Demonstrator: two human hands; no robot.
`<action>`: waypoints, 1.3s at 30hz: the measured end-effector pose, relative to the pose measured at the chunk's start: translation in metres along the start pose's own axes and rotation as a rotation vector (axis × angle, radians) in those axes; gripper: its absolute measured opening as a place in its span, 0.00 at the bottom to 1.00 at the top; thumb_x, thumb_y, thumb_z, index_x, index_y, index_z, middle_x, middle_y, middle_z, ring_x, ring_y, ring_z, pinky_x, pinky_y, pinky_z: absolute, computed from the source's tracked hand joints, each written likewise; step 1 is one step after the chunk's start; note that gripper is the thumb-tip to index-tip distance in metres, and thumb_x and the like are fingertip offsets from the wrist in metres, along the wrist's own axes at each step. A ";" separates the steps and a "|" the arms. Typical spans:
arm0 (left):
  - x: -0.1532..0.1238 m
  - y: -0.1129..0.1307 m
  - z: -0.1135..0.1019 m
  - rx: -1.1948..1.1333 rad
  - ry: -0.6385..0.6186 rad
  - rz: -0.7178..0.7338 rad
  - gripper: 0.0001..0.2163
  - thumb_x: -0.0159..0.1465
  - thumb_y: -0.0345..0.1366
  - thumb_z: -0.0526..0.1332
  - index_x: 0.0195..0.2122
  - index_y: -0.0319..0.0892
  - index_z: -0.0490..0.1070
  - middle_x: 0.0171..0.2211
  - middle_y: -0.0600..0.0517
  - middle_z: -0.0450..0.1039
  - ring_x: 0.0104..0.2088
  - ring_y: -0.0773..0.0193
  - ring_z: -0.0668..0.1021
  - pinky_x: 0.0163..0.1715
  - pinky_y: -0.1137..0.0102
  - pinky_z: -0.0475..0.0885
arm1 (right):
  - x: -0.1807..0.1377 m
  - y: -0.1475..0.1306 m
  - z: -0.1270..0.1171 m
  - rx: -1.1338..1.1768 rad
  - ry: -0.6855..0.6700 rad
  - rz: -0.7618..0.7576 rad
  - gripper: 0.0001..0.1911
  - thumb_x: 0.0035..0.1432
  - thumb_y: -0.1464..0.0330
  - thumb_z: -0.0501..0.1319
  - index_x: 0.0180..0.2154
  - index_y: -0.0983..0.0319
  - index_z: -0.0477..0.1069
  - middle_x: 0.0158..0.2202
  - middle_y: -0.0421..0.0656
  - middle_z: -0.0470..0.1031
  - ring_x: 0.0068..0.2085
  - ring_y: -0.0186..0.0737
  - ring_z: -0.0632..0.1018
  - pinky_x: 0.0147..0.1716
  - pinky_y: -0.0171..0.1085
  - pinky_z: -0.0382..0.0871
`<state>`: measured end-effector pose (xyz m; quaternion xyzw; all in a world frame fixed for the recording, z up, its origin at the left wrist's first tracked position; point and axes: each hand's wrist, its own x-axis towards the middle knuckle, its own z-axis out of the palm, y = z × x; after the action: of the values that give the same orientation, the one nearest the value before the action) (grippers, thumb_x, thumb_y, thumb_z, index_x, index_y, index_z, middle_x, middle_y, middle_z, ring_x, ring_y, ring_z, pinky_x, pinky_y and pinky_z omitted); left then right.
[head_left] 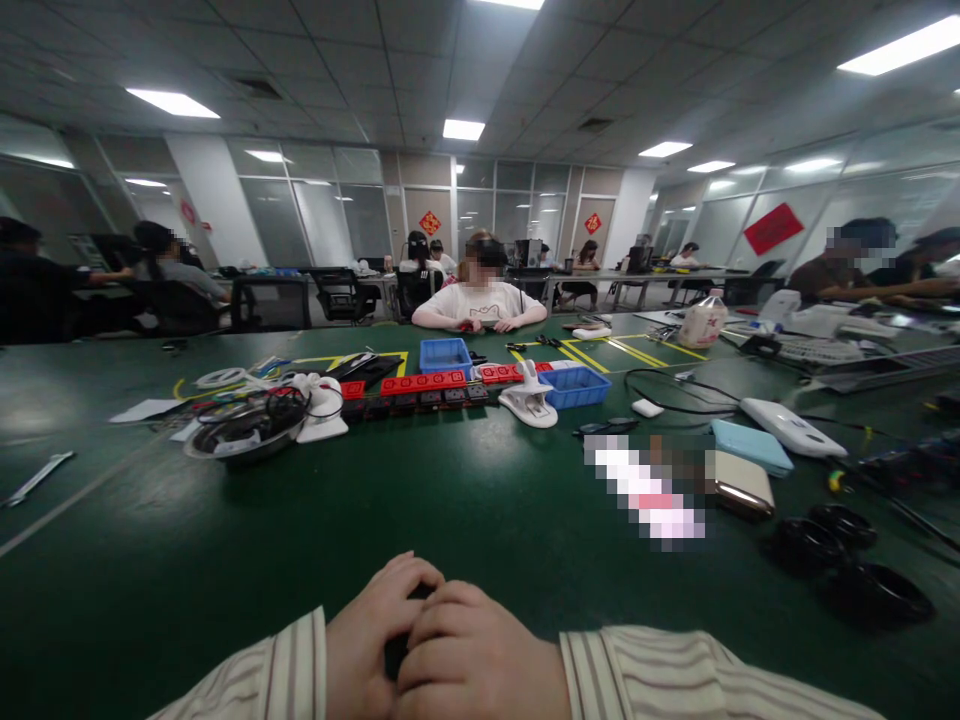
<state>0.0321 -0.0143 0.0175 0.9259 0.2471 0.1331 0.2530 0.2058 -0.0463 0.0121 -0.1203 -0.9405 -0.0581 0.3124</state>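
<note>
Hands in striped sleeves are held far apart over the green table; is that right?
Not far apart: the head view shows the left hand and right hand close together. The striped sleeves and green table are as you say.

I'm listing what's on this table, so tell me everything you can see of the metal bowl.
The bowl is round, shallow and silvery, apparently steel, with a shiny rim. It stands upright on the green table, left of centre, beyond the hands. Black cables and a pale, translucent item lie in it, hiding its inside. A white object sits close on its right; whether they touch is unclear.
</note>
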 end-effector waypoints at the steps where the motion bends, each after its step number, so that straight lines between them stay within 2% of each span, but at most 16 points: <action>1: 0.000 -0.001 0.000 0.006 0.001 0.010 0.15 0.48 0.42 0.66 0.37 0.46 0.74 0.39 0.51 0.67 0.42 0.54 0.71 0.56 0.53 0.55 | 0.000 0.000 -0.001 0.007 0.001 -0.020 0.11 0.67 0.67 0.48 0.39 0.60 0.68 0.37 0.34 0.75 0.43 0.35 0.69 0.50 0.38 0.56; 3: -0.002 -0.001 0.001 0.025 0.024 -0.008 0.19 0.48 0.44 0.66 0.41 0.46 0.72 0.39 0.51 0.68 0.42 0.52 0.72 0.55 0.53 0.57 | 0.001 0.000 -0.002 0.027 0.002 -0.020 0.13 0.69 0.67 0.44 0.43 0.61 0.67 0.40 0.36 0.75 0.47 0.34 0.68 0.54 0.37 0.53; 5: -0.004 -0.002 0.002 0.041 0.060 -0.031 0.29 0.46 0.49 0.67 0.48 0.45 0.68 0.43 0.49 0.70 0.44 0.49 0.72 0.56 0.51 0.56 | 0.003 -0.001 -0.004 0.056 0.050 0.030 0.15 0.69 0.67 0.42 0.45 0.63 0.65 0.43 0.38 0.74 0.50 0.34 0.67 0.56 0.38 0.50; 8: -0.007 -0.003 0.005 0.028 0.102 -0.008 0.39 0.44 0.57 0.66 0.55 0.45 0.61 0.52 0.46 0.66 0.50 0.46 0.69 0.58 0.50 0.53 | 0.007 -0.004 -0.008 0.118 0.182 0.156 0.21 0.67 0.59 0.39 0.44 0.64 0.65 0.41 0.43 0.73 0.47 0.36 0.69 0.52 0.39 0.56; 12: -0.010 -0.001 0.010 0.037 0.113 -0.002 0.37 0.45 0.54 0.67 0.54 0.45 0.62 0.51 0.45 0.66 0.50 0.45 0.69 0.58 0.49 0.52 | 0.008 -0.008 -0.010 0.134 0.208 0.338 0.28 0.63 0.50 0.40 0.41 0.65 0.65 0.39 0.47 0.72 0.40 0.39 0.70 0.41 0.39 0.62; 15: -0.009 0.004 0.010 0.083 0.109 -0.042 0.33 0.46 0.48 0.70 0.51 0.45 0.64 0.48 0.46 0.68 0.47 0.47 0.70 0.57 0.47 0.51 | 0.005 -0.008 -0.005 0.054 0.217 0.404 0.26 0.60 0.48 0.46 0.37 0.64 0.65 0.35 0.45 0.71 0.34 0.38 0.69 0.35 0.39 0.61; 17: -0.008 0.008 0.008 0.077 0.083 -0.045 0.27 0.47 0.45 0.69 0.48 0.45 0.67 0.45 0.47 0.68 0.46 0.49 0.70 0.57 0.46 0.50 | 0.003 -0.008 0.000 -0.009 0.172 0.426 0.22 0.56 0.49 0.53 0.33 0.62 0.65 0.33 0.43 0.70 0.33 0.38 0.68 0.33 0.38 0.60; 21: -0.003 0.012 0.002 0.043 0.034 -0.018 0.18 0.47 0.40 0.67 0.40 0.47 0.71 0.39 0.52 0.69 0.41 0.54 0.71 0.57 0.49 0.51 | 0.001 -0.007 0.003 -0.032 0.031 0.366 0.14 0.48 0.59 0.63 0.33 0.62 0.66 0.33 0.41 0.70 0.35 0.38 0.68 0.34 0.38 0.59; 25: 0.002 0.008 0.001 0.038 0.042 0.015 0.14 0.45 0.42 0.67 0.33 0.45 0.73 0.37 0.52 0.66 0.39 0.55 0.70 0.54 0.55 0.59 | -0.001 -0.002 0.003 -0.003 -0.031 0.163 0.05 0.57 0.64 0.59 0.33 0.60 0.68 0.36 0.38 0.73 0.40 0.37 0.68 0.41 0.40 0.59; 28: 0.003 0.005 0.001 0.021 0.036 0.037 0.19 0.44 0.41 0.66 0.38 0.45 0.73 0.39 0.51 0.66 0.40 0.54 0.71 0.50 0.57 0.63 | -0.005 0.002 0.009 0.014 -0.040 0.030 0.09 0.62 0.65 0.56 0.30 0.58 0.69 0.36 0.35 0.73 0.43 0.36 0.68 0.47 0.39 0.58; 31: 0.001 0.004 0.000 0.016 0.038 0.024 0.23 0.44 0.43 0.66 0.44 0.45 0.70 0.39 0.50 0.67 0.41 0.53 0.72 0.51 0.55 0.63 | -0.007 0.003 0.015 0.051 -0.046 -0.037 0.08 0.64 0.67 0.55 0.33 0.56 0.71 0.35 0.35 0.73 0.45 0.34 0.69 0.51 0.39 0.56; 33: -0.002 0.002 0.000 0.023 0.059 0.016 0.26 0.44 0.44 0.67 0.45 0.45 0.69 0.42 0.50 0.68 0.43 0.51 0.72 0.53 0.54 0.61 | -0.006 0.002 0.014 0.066 -0.053 -0.036 0.08 0.65 0.66 0.54 0.36 0.56 0.71 0.37 0.36 0.74 0.47 0.34 0.68 0.53 0.39 0.55; 35: -0.006 0.000 0.003 0.044 0.079 0.008 0.29 0.45 0.45 0.68 0.49 0.47 0.66 0.46 0.50 0.68 0.46 0.50 0.71 0.55 0.54 0.59 | -0.002 0.000 0.009 0.058 -0.005 -0.010 0.09 0.66 0.66 0.52 0.37 0.57 0.70 0.39 0.36 0.74 0.48 0.34 0.68 0.54 0.39 0.54; 39: -0.012 -0.007 0.015 0.111 0.124 0.018 0.37 0.46 0.49 0.68 0.56 0.48 0.58 0.53 0.47 0.65 0.52 0.48 0.68 0.58 0.51 0.54 | 0.006 -0.009 -0.001 0.056 0.172 0.218 0.13 0.67 0.64 0.46 0.39 0.61 0.67 0.39 0.40 0.73 0.44 0.36 0.69 0.49 0.39 0.60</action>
<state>0.0248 -0.0216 0.0001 0.9307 0.2608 0.1783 0.1842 0.1994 -0.0539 0.0156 -0.2074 -0.8930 -0.0078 0.3993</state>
